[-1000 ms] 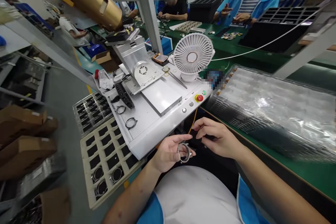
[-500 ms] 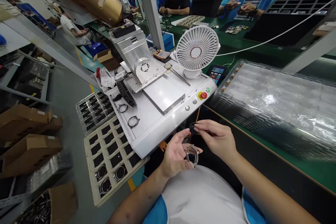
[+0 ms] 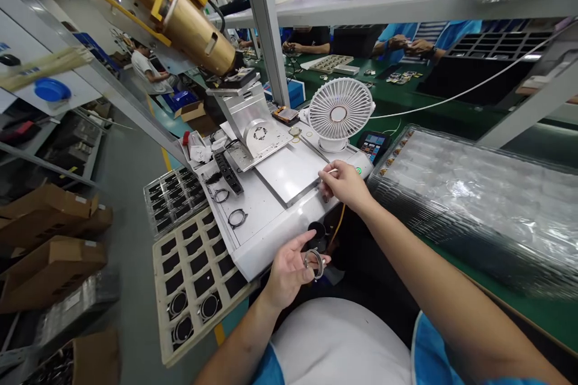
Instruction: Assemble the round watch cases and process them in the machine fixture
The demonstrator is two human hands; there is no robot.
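Observation:
My left hand [image 3: 289, 274] is closed on a silver metal watch case ring [image 3: 315, 264], held on edge between thumb and fingers in front of my body. Close to its index fingertip is a black round part [image 3: 317, 230]; whether that finger grips it I cannot tell. My right hand [image 3: 344, 183] is up at the front right edge of the white machine [image 3: 266, 243], its fingers pinched together. What they hold, if anything, is hidden. Two thin dark rings [image 3: 237, 218] with small lugs lie on the machine's left side.
A white fan [image 3: 339, 111] stands on the machine, behind my right hand. At the left, a cream tray [image 3: 165, 346] holds several round watch parts in black pockets. Stacked clear plastic trays [image 3: 451, 162] are at the right. A metal fixture [image 3: 253, 126] rises at the back.
My right hand has left the black disc beside my left hand and moved up and forward to the machine's front edge. My left hand keeps the ring. The view has tilted upward.

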